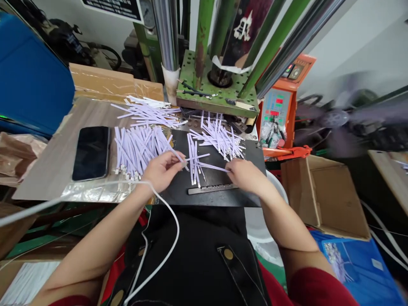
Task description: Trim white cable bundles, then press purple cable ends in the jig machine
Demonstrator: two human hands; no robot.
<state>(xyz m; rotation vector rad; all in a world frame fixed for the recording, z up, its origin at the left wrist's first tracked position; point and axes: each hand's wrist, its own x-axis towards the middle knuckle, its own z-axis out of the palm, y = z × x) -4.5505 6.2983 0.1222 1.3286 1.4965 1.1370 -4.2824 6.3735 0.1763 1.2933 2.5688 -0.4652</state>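
My left hand (pixel 163 171) is closed, thumb against fingers, on a flat lilac cable (pixel 174 151) with a small metal connector end. To the right, my right hand (pixel 246 175) pinches the end of another lilac cable (pixel 214 167) low over the black work plate (pixel 172 193). Between the hands lie several loose cables (pixel 193 163), some crossing. A larger heap of cables (pixel 137 144) spreads beside my left hand, metal ends toward me. Just beyond my right hand is another pile (pixel 221 136). A slotted metal bar (pixel 208 189) lies at the plate's front.
A green press (pixel 216 100) rises behind the plate. More cables (pixel 149 111) and a black phone (pixel 91 153) lie on the left board. A white cord (pixel 174 216) crosses my left forearm. At right are an orange control box (pixel 276 104), a cardboard box (pixel 338 199) and a spinning fan (pixel 338 118).
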